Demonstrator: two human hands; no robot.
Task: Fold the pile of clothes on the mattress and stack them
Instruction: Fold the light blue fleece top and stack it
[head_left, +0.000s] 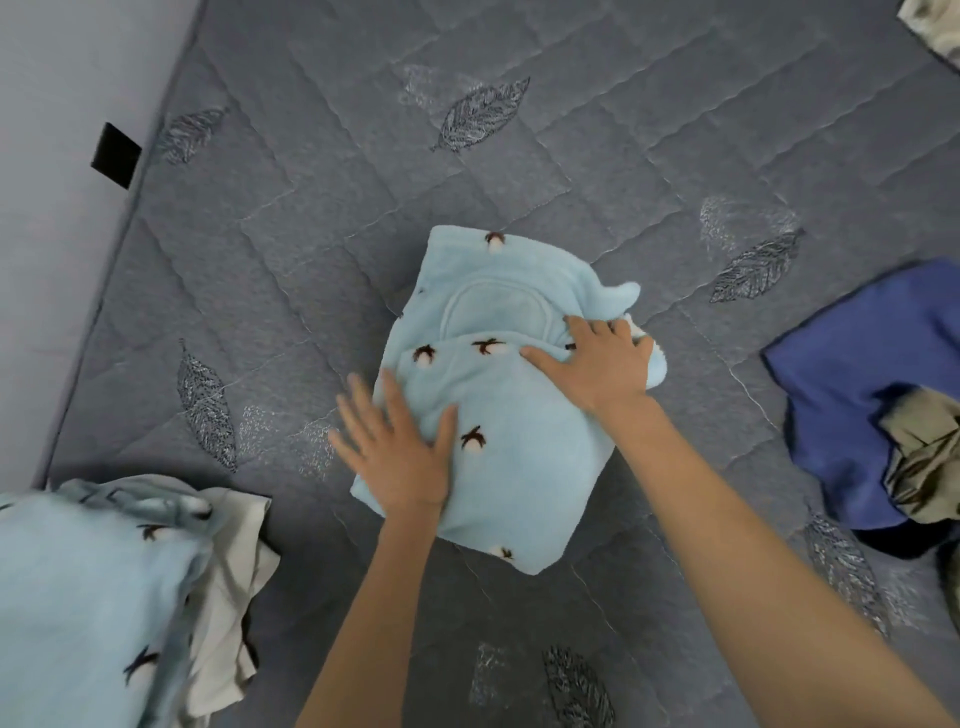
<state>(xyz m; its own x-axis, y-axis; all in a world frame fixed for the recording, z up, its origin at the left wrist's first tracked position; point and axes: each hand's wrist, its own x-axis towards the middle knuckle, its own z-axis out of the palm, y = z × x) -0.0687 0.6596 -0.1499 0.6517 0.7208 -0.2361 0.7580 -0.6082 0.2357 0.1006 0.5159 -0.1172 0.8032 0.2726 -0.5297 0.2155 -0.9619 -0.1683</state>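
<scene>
1. Pressing down on the folded light-blue fleece garment (509, 467) w/ both grips; it is lying mid-mattress (311, 234), directly under them.
2. L grip (402, 457) is resting released, palm down, fingers straight and spread, on the garment's near-left edge. Its fingertips are reaching past that edge over the grey quilting and are looking motion-blurred.
3. R grip (605, 366) is resting released too, palm down on the garment's far-right side. Its thumb is pointing toward the L grip, and its fingers are lying straight across a bunched fold.
4. Btwn the two grips the fleece is showing small dark-brown motifs, and a curved seam is running just beyond the R thumb.
5. Near-left of the L grip, well apart, a second fleece piece (78, 597) w/ the same motifs is overlapping a cream cloth (234, 597).
6. Right of the R grip, apart from it, a dark-blue cloth (857, 374) is lying spread, w/ a crumpled tan cloth (924, 467) sitting on its near-right part.
7. Far beyond the R grip, at the frame's corner, a pale cloth (935, 31) is peeking in.
8. Far left of the L grip, a black tag (115, 154) is sitting on the mattress side.
</scene>
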